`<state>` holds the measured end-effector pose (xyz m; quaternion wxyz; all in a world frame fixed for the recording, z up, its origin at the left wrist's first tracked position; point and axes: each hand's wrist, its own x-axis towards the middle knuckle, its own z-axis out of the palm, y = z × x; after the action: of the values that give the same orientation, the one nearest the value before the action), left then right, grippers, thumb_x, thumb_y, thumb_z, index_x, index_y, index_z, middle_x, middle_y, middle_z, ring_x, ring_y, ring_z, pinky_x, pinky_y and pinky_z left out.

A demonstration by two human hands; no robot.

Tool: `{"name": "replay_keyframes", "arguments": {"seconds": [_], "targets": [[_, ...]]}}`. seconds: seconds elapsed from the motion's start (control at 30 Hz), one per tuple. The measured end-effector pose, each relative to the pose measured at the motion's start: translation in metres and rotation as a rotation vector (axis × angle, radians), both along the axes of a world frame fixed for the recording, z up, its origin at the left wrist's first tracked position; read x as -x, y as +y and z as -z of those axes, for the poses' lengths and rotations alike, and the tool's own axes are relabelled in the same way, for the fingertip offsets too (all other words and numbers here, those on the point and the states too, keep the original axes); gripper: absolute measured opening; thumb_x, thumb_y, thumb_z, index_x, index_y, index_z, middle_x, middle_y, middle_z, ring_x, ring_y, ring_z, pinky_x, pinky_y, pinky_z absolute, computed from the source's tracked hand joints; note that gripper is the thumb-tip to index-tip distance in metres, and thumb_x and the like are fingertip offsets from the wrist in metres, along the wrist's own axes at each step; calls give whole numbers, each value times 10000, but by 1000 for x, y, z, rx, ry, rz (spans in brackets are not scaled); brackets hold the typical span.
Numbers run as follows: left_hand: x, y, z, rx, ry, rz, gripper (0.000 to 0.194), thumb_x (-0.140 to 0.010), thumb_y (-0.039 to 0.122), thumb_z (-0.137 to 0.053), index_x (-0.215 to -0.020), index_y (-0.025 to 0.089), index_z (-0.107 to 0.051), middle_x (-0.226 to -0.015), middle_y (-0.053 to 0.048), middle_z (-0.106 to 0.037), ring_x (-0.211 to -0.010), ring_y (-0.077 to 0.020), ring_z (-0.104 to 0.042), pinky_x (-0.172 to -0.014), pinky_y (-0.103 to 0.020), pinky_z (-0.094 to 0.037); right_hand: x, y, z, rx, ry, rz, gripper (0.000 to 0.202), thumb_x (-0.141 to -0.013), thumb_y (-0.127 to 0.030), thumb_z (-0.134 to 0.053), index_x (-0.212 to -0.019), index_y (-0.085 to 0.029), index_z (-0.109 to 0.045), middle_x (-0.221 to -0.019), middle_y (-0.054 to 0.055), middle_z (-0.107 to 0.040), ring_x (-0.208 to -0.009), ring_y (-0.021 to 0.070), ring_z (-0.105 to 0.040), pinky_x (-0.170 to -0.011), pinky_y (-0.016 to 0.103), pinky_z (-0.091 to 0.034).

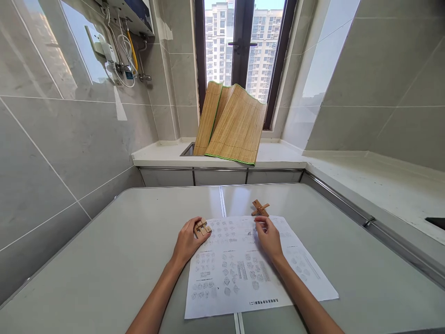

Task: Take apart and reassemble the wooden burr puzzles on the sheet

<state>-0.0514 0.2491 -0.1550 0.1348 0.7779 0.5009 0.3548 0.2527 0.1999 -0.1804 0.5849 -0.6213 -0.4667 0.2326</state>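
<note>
A large white paper sheet printed with grey diagrams (239, 297) lies on a glossy pale-grey tabletop (86, 260), whose white seam (223, 202) runs toward twelve o'clock. At eleven, the left hand (187, 239) is clamped on a small light-wood block assembly (202, 228); at one, the right hand (269, 235) hangs over the sheet, fingers loosely bent, thumb slightly apart from them. Just past it sit crossed brown wooden strips (261, 208). Farther, at twelve, a folded tan bamboo mat with green edging (239, 125) stands on a white ledge (160, 155) before a dark-framed glass window (239, 55). Glossy grey tiled walls (45, 139) rise at ten and two.
</note>
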Motion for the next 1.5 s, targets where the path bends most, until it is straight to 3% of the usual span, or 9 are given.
{"name": "replay_keyframes", "arguments": {"seconds": [0.13, 0.27, 0.4, 0.63, 0.9, 1.03, 1.2, 1.33, 1.5], "targets": [[1, 0, 1, -2, 4, -7, 490, -831, 428, -742, -1250, 252, -558, -1185, -60, -692, -1066, -272, -676, -904, -415, -571, -14, 8, 6, -19, 203, 58, 328, -827, -389, -655, -1112, -229, -623, -1115, 81, -724, -847, 224, -674, -735, 340, -529], [0, 0, 1, -5, 3, -18, 482, -832, 433, -738, -1240, 249, -558, -1183, -68, -689, -1070, -281, -674, -901, -421, -571, -16, 9, 1, -28, 459, -104, 563, -819, -399, -721, -1331, -270, -525, -1197, 78, -715, -841, 217, -697, -551, 270, -504], [0, 1, 3, 3, 5, -10, 497, -826, 436, -738, -1247, 249, -553, -1187, -65, -689, -1067, -276, -676, -912, -423, -568, -14, 8, -4, -29, 620, -245, 721, -803, -382, -788, -1454, -320, -483, -1339, 66, -664, -1045, 259, -702, -600, 275, -578], [0, -2, 1, 4, 23, -53, 502, -811, 464, -730, -1235, 251, -568, -1168, -59, -702, -1048, -275, -682, -869, -415, -578, -17, 11, 1, -30, 768, -279, 646, -745, -310, -844, -1348, -367, -621, -1453, -5, -599, -1241, 272, -636, -677, 248, -627], [0, 0, 6, 5, 51, -61, 549, -803, 476, -748, -1258, 254, -533, -1203, -69, -679, -1090, -299, -665, -916, -458, -562, -16, 12, -1, -50, 841, -287, 580, -731, -298, -827, -1278, -362, -647, -1425, 0, -622, -1211, 263, -650, -782, 293, -601], [-3, -5, 2, -67, 56, -58, 633, -815, 508, -747, -1333, 256, -486, -1383, -102, -576, -1257, -334, -568, -1026, -509, -507, -12, 10, -4, -71, 697, -192, 475, -766, -353, -789, -1224, -304, -673, -1320, 34, -677, -1074, 224, -660, -721, 273, -567], [-12, -20, -14, -124, -13, -29, 406, -942, 467, -611, -1282, 256, -538, -1434, -112, -503, -1308, -321, -513, -1046, -509, -502, -7, 1, -14, -138, 623, -222, 265, -908, -502, -615, -961, -250, -678, -1011, 54, -712, -779, 186, -605, -617, 296, -529], [-27, -38, -22, -80, -119, 59, 235, -997, 389, -527, -1182, 262, -598, -1334, -102, -559, -1227, -287, -570, -1015, -484, -534, -3, -6, -19, -102, 625, -278, 329, -910, -535, -626, -769, -244, -565, -700, 10, -559, -593, 167, -478, -503, 296, -439], [-50, -60, -23, 39, -198, 239, 220, -995, 377, -539, -1177, 267, -597, -1304, -85, -601, -1232, -266, -580, -1059, -455, -500, 6, -9, -17, -1, 601, -441, 399, -881, -499, -694, -684, -241, -462, -592, -57, -378, -512, 124, -335, -459, 258, -346]]}}
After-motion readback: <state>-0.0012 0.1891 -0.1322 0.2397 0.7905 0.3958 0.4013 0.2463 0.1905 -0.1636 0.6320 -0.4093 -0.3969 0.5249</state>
